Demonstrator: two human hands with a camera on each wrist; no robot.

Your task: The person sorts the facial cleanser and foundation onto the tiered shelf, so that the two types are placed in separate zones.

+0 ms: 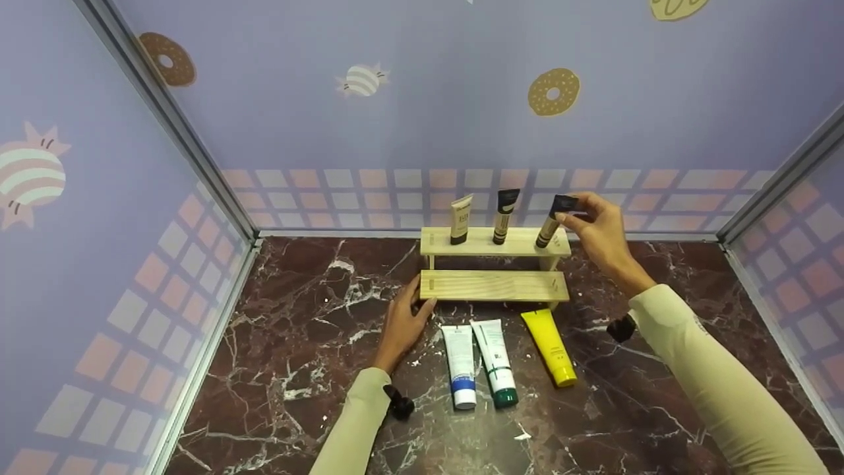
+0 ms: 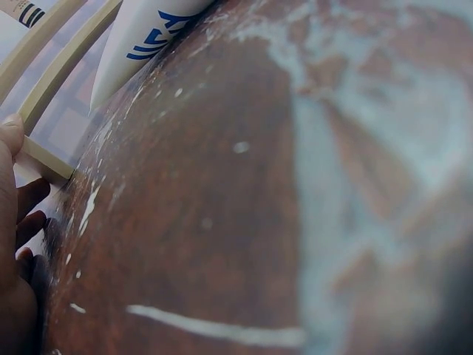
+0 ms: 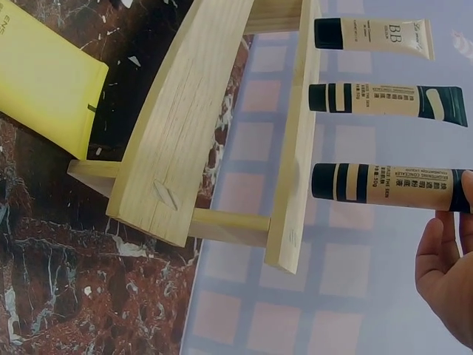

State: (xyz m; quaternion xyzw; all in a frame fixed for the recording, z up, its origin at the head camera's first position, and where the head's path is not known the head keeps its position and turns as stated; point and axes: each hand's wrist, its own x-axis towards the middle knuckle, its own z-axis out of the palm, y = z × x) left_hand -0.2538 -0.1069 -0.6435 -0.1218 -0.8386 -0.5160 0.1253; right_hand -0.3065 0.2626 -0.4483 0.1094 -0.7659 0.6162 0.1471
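My right hand (image 1: pixel 603 234) pinches the black crimped end of a beige-and-black concealer tube (image 3: pixel 380 185). The tube stands slightly tilted, cap down, at the right end of the upper step of a two-step wooden rack (image 1: pixel 494 285). In line with it on that step stand another beige-and-black tube (image 1: pixel 504 216) and a cream BB tube (image 1: pixel 461 220) with a black cap. My left hand (image 1: pixel 403 326) holds the left end of the lower step, thumb at its front corner; the other fingers reach past the side, partly hidden in the left wrist view.
Before the rack lie a white tube with a blue band (image 1: pixel 459 366), a white tube with a green cap (image 1: pixel 496 363) and a yellow tube (image 1: pixel 550 346). They rest on a dark red marbled tabletop (image 1: pixel 297 369). Patterned lilac panels (image 1: pixel 428 132) enclose the back and sides.
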